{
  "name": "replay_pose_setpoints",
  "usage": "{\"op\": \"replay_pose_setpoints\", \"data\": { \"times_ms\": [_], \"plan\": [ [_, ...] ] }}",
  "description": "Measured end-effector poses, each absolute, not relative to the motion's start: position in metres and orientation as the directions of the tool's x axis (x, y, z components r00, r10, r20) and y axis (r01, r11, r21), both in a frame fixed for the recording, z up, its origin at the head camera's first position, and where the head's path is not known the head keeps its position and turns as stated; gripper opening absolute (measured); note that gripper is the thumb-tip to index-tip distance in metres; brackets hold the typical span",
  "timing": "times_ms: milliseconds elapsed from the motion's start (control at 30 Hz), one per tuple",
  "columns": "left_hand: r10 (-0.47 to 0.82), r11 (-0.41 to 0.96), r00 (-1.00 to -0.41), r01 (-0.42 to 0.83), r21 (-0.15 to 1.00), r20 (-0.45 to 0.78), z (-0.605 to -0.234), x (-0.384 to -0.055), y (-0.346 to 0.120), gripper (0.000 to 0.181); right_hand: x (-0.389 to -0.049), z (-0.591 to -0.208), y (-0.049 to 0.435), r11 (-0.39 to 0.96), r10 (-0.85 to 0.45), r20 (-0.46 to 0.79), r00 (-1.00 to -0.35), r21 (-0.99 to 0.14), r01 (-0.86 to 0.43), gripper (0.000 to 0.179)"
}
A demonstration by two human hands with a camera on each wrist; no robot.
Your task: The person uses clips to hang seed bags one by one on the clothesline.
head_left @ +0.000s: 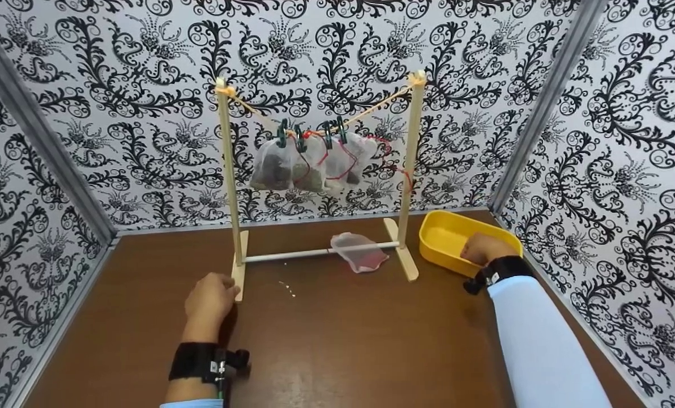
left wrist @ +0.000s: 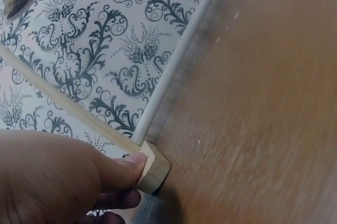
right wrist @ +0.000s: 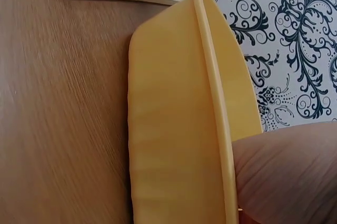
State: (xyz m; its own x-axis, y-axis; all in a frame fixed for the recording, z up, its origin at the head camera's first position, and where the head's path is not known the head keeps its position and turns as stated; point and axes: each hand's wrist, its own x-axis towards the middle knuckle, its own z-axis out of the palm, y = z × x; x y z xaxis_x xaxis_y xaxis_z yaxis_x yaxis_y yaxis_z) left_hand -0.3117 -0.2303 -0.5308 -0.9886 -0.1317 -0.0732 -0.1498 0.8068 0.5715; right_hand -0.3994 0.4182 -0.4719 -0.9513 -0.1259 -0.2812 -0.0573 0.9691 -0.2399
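Note:
My left hand (head_left: 212, 297) pinches the front end of the left foot of a wooden stand (head_left: 228, 175); in the left wrist view the thumb lies on the foot's end (left wrist: 157, 174). My right hand (head_left: 486, 249) reaches into a yellow plastic tub (head_left: 436, 260). The tub's wall hides its fingers in the right wrist view, so what they hold cannot be seen. Several sheer drawstring pouches (head_left: 272, 167) with dark and greenish contents hang from the stand's orange cord (head_left: 385, 102) by green clips (head_left: 281, 135).
A flat, sheer pouch (head_left: 366, 260) with a pinkish patch lies by the stand's white crossbar (head_left: 286, 255). Small white bits (head_left: 289, 290) are scattered on the brown table (head_left: 337, 345). Patterned panels (head_left: 162, 130) enclose the back and sides.

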Motion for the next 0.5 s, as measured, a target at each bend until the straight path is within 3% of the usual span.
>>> {"op": "replay_pose_setpoints", "data": {
  "times_ms": [300, 500],
  "plan": [
    [-0.14, 0.814, -0.988, -0.149, 0.562, -0.059, -0.529, -0.311, -0.228, 0.037, -0.394, -0.471, 0.414, 0.939, 0.013, -0.29, -0.957, -0.325, 0.112, 0.024],
    [-0.145, 0.815, -0.988, -0.153, 0.559, -0.058, -0.529, -0.309, -0.224, 0.037, -0.37, -0.46, 0.398, 0.91, 0.077, -0.266, -0.961, -0.374, 0.177, 0.025]
  ]
}}
